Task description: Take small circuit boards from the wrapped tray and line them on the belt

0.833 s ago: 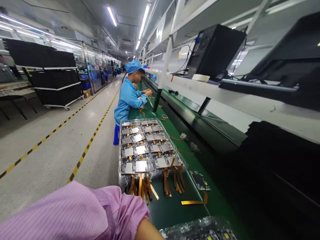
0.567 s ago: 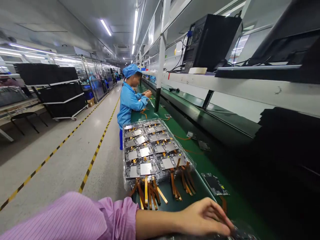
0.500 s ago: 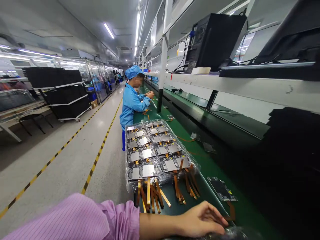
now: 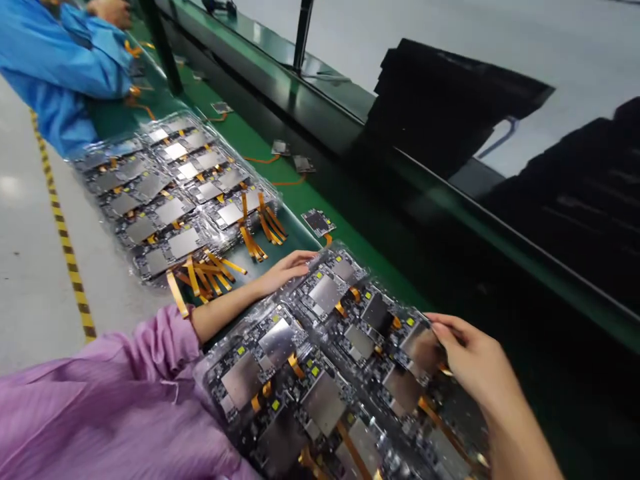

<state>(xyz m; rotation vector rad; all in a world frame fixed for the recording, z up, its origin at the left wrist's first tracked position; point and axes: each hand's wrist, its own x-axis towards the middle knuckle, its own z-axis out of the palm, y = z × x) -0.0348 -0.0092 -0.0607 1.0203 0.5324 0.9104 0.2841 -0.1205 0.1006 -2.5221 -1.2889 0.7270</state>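
Left hand (image 4: 286, 268) flat, fingers spread, on far corner of clear tray of circuit boards (image 4: 320, 373) lying on green conveyor belt (image 4: 345, 240); right hand (image 4: 473, 360) pinching tray's right edge, perhaps a board; second tray (image 4: 170, 193) beyond; blue-sleeved co-worker (image 4: 65, 60) behind.

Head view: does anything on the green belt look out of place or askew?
Mostly tidy. One loose circuit board lies alone on the green belt, outside both clear trays, between the far tray and the near tray that the left hand and right hand touch. Nothing looks spilled or damaged.
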